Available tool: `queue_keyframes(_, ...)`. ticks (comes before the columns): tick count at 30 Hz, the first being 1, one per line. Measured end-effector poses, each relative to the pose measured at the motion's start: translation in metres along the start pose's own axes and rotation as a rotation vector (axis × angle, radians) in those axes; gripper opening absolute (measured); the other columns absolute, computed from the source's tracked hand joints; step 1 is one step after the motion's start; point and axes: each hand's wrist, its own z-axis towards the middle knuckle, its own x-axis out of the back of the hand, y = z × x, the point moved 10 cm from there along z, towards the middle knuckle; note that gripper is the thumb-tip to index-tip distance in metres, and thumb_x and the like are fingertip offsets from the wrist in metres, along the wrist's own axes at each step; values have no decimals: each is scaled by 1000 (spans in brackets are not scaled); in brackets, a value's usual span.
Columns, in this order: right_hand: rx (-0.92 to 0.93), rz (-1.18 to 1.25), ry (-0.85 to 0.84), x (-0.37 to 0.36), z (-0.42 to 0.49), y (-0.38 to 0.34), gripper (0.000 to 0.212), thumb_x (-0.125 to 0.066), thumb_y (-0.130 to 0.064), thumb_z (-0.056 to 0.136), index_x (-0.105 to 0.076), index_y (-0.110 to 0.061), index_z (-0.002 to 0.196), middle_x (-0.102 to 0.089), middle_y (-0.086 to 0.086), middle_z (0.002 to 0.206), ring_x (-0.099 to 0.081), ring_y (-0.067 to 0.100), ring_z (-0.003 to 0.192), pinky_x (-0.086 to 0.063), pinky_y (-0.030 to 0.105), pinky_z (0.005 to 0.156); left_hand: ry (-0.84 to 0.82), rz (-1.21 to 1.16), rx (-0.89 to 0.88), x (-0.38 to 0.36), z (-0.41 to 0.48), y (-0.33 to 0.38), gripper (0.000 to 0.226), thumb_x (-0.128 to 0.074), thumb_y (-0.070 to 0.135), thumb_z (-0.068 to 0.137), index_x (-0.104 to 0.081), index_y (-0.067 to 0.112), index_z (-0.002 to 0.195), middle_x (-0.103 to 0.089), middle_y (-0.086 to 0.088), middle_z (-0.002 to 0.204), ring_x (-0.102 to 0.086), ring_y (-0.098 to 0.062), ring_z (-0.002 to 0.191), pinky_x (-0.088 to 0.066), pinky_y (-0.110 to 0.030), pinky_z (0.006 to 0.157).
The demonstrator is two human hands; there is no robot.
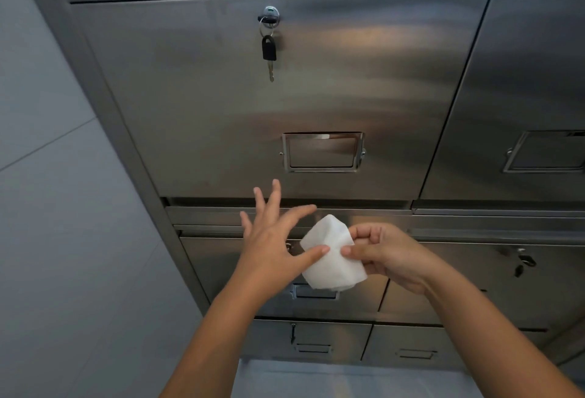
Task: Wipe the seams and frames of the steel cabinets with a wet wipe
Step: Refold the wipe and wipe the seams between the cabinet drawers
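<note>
Before steel cabinets, beside grey wall: right hand pinches wipe.

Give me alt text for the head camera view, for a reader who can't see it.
Two bare hands hold a folded white wet wipe before a steel cabinet: the right hand pinches it, the left hand touches it with its thumb, fingers spread. Above, a black-headed key hangs from the lock of a large drawer.
</note>
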Motion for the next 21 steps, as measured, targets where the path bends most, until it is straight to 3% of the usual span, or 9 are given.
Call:
queue_keyframes(3, 54, 30, 1, -1, 0, -7, 15, -60, -1, 80, -63, -2, 95, -71, 10, 82, -68, 17, 72, -56, 26, 64, 22, 80, -135, -5, -6, 17, 55, -62, 60, 74, -51, 44, 126, 22, 18, 147, 36, -8, 133, 32, -32, 99)
queue_keyframes(6, 102, 118, 9, -4, 0, -12, 25, -64, -7, 73, -62, 1, 97, -69, 14, 84, -66, 19, 71, -54, 26, 64, 70, 83, -222, -11, -10, 24, 56, -55, 66, 68, -64, 36, 114, 11, 16, 152, 28, -5, 137, 33, -27, 100)
queue_keyframes(8, 132, 174, 10, -5, -1, -15, 25, -70, -6, 73, -62, 0, 96, -69, 15, 83, -66, 20, 71, -54, 27, 63, 65, 69, -244, -14, -11, 26, 50, -54, 60, 71, -66, 30, 110, 2, 19, 152, 20, 2, 138, 29, -24, 102)
queue_keyframes(10, 159, 211, 13, -6, -1, -16, 21, -71, -4, 73, -62, -1, 93, -69, 13, 79, -66, 18, 67, -55, 25, 60, 39, 16, -234, -18, -11, 25, 39, -61, 47, 80, -64, 29, 114, -15, 24, 146, 3, 10, 137, 15, -25, 110)
queue_keyframes(12, 162, 209, 26, -4, -2, -16, 21, -66, -5, 71, -61, -1, 91, -69, 12, 76, -66, 17, 65, -55, 24, 60, 16, -111, -183, -19, -12, 19, 37, -65, 37, 82, -63, 28, 118, -37, 26, 136, -28, 12, 129, -15, -25, 114)
queue_keyframes(14, 163, 185, 33, -1, -3, -16, 25, -63, -7, 69, -61, 0, 92, -70, 12, 78, -67, 17, 67, -56, 25, 61, -4, -294, -118, -20, -12, 13, 29, -67, 30, 81, -67, 30, 110, -61, 22, 116, -54, 6, 107, -42, -24, 95)
queue_keyframes(17, 162, 159, 43, 4, -3, -16, 26, -64, -8, 69, -62, -1, 93, -70, 12, 79, -67, 18, 69, -56, 26, 63, -28, -402, -40, -22, -12, 8, 21, -69, 21, 82, -65, 41, 89, -69, 17, 89, -62, 0, 85, -51, -26, 78)
queue_keyframes(21, 168, 205, 28, 5, -3, -16, 21, -71, -8, 71, -62, -3, 90, -70, 13, 78, -67, 19, 68, -55, 27, 62, -62, -571, 0, -26, -11, 7, 18, -72, 19, 78, -68, 37, 78, -70, 13, 84, -65, -5, 82, -50, -23, 74)
